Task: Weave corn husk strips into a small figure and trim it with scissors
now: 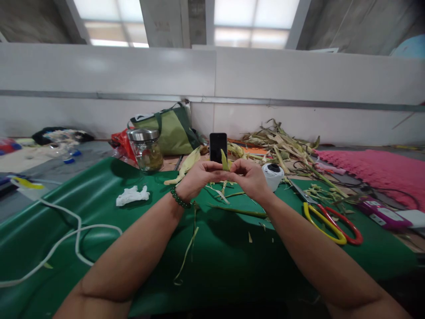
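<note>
Out in front of me, above the green mat, a small pale-green corn husk piece [225,160] stands upright between my fingertips. My left hand [198,178], with a dark bead bracelet [180,198] at its wrist, pinches it from the left. From the other side my right hand [249,176] closes on it with thumb and forefinger. The fingertips of both hands meet around its lower end, which is partly hidden. A larger yellowish husk [189,163] lies behind my left hand. Below the hands, thin husk strips [219,195] and a long green stalk [241,211] rest on the mat.
Scissors [328,221] with yellow and red handles lie on the mat's right, near a white roll [272,176]. Behind are a phone [218,144], dried husks [279,141], a glass jar [146,153] and a green bag [172,130]. A white cable [78,230] crosses the left.
</note>
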Available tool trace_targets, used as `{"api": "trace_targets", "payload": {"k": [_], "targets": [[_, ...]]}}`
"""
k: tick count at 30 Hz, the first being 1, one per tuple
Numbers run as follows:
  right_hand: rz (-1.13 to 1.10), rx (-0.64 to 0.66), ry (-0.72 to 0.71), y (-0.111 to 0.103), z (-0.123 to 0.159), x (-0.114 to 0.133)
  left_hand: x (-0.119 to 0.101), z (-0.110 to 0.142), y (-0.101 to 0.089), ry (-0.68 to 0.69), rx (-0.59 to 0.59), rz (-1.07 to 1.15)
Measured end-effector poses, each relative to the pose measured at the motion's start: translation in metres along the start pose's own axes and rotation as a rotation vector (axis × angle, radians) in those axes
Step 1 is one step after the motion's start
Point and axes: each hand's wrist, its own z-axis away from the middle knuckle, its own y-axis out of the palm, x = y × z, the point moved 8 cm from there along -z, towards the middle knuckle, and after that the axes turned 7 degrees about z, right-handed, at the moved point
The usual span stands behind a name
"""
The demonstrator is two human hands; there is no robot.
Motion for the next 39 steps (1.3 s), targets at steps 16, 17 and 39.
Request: {"api": "trace_targets", "payload": {"k": [16,17,39], "targets": [[0.444,-0.006,-0.637,-0.002,0.017,0.047,0.001,-0.004,-0.005,-0.067,0.032,0.069],[0.469,-0.003,-0.637,-0.001,0.017,0.046,0.001,-0.003,-0.005,-0.063,0.029,0.06],[0.231,0.073,-0.121,-0.002,-0.004,0.002,-0.008,0.003,0.006,0.1,0.001,-0.124]]}}
